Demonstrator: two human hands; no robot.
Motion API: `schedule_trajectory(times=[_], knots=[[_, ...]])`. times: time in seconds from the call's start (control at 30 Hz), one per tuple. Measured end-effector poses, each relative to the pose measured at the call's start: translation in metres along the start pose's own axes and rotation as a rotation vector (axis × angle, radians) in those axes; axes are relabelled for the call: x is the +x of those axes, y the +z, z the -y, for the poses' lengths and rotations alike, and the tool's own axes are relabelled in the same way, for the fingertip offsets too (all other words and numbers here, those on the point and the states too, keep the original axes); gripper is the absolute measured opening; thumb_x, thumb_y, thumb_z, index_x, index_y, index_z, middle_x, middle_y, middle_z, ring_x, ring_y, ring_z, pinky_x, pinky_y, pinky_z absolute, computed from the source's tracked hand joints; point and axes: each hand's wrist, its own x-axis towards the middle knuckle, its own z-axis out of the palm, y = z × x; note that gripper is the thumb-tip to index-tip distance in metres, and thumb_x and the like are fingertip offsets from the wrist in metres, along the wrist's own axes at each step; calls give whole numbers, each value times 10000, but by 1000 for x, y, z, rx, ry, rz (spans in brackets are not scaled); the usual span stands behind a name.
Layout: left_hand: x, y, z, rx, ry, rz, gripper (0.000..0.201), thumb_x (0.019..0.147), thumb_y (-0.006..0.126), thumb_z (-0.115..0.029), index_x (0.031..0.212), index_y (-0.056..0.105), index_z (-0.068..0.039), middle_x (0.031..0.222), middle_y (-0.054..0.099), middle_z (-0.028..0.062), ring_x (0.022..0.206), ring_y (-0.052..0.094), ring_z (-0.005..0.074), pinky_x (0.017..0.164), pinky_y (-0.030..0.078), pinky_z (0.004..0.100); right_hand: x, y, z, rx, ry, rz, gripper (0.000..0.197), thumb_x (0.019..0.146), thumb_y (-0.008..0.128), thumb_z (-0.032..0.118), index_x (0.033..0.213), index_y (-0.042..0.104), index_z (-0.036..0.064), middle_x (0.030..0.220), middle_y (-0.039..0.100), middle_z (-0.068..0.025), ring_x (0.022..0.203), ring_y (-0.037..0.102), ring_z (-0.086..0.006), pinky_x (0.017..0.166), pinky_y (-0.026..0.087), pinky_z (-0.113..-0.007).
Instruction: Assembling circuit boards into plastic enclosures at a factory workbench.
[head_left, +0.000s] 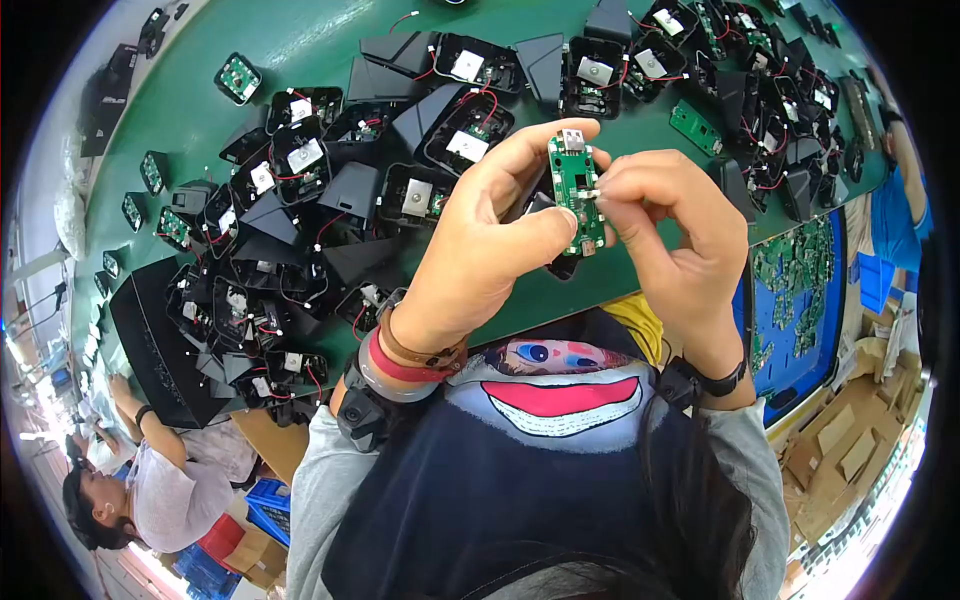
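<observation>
In front of my chest, my left hand (475,230) grips a narrow green circuit board (572,175), thumb across its lower left edge. A silver USB-type port sits at the board's top end. Part of a black plastic housing (564,267) shows beneath the board, in the same hand. My right hand (690,230) is closed at the board's right edge, thumb and forefinger pinching what looks like a small white connector (588,193) against it. The fingertips hide most of that connector and any wire on it.
Open black housings (408,195) with red wires crowd the green table (510,320). A loose green board (696,128) lies beyond my right hand. At right stands a blue tray (835,350) of boards, with cardboard (835,460) below. Co-workers sit at left (185,490) and far right (900,215).
</observation>
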Motion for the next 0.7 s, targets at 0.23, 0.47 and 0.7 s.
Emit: schedule_trajectory(times=[0.23, 0.47, 0.7], knots=[[1, 1, 1, -11, 21, -2, 540, 785, 557, -40, 1309, 440, 19, 1165, 536, 100, 979, 553, 136, 871, 467, 284, -4, 3, -4, 85, 6, -85, 417, 747, 684, -67, 1109, 502, 30, 920, 627, -39, 696, 599, -84, 519, 430, -188], [0, -4, 0, 104, 59, 19, 529, 842, 637, -97, 1316, 428, 13, 1142, 541, 82, 907, 568, 120, 827, 475, 267, 3, -6, -2, -88, -99, 60, 472, 786, 632, -114, 1159, 371, 10, 872, 617, -120, 699, 584, -112, 574, 437, -193], [0, -1, -2, 85, 41, 26, 525, 843, 648, -102, 1309, 433, 10, 1120, 546, 71, 899, 565, 115, 823, 472, 262, 4, -7, -3, -87, -129, 64, 481, 785, 630, -118, 1168, 367, 7, 878, 613, -115, 709, 578, -106, 573, 439, -190]])
